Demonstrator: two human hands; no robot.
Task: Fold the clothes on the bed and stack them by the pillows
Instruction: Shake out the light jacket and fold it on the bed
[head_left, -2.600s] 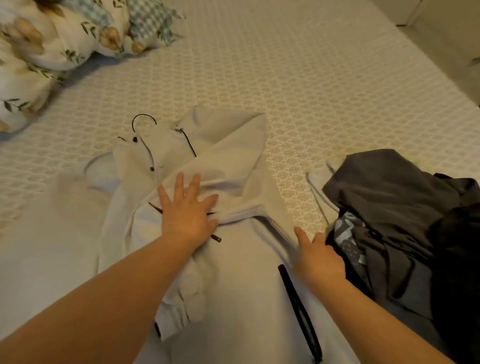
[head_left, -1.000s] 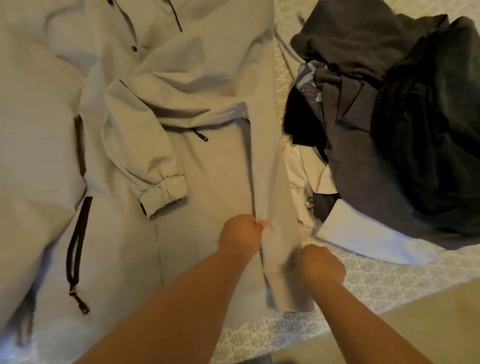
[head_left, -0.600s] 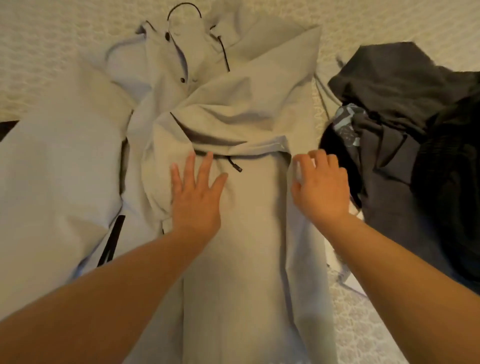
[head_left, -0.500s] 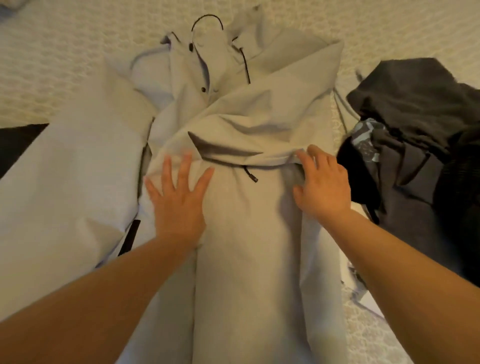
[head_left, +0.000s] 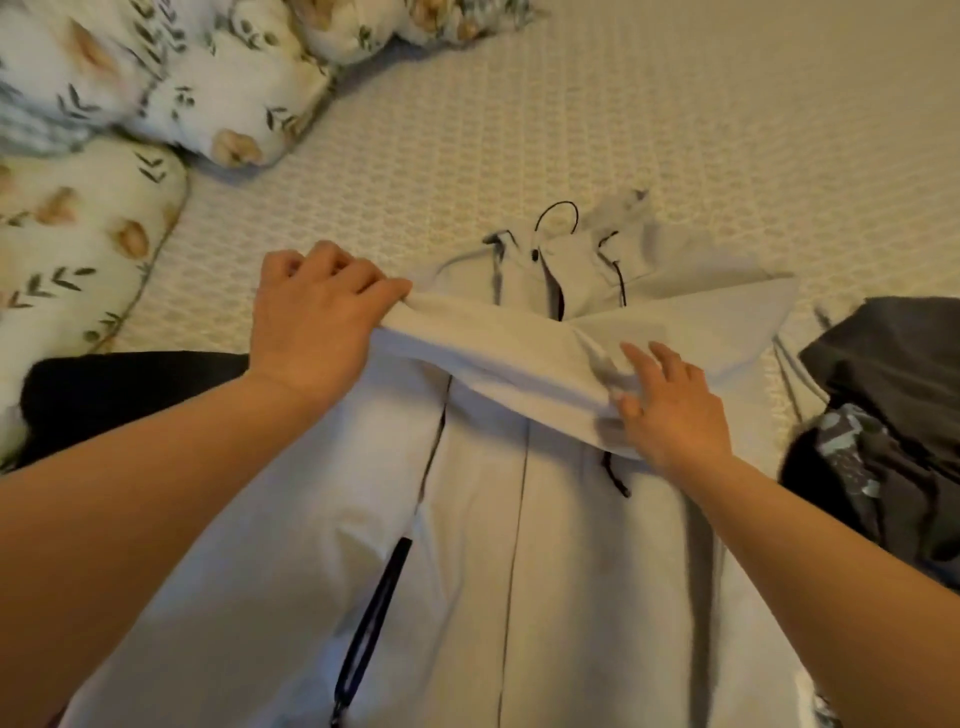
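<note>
Grey jacket (head_left: 519, 545) sleeve gripped by left hand (head_left: 317, 332), right hand (head_left: 670, 410) pressing

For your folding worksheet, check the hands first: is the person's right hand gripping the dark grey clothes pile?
No, the right hand rests on the folded sleeve of the light grey hooded jacket, apart from the dark grey clothes pile.

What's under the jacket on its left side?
A black garment sticks out from under the jacket, beneath the left hand. How far it runs underneath is hidden.

Dim warm light; soft blur, wide-angle edge distortion.
</note>
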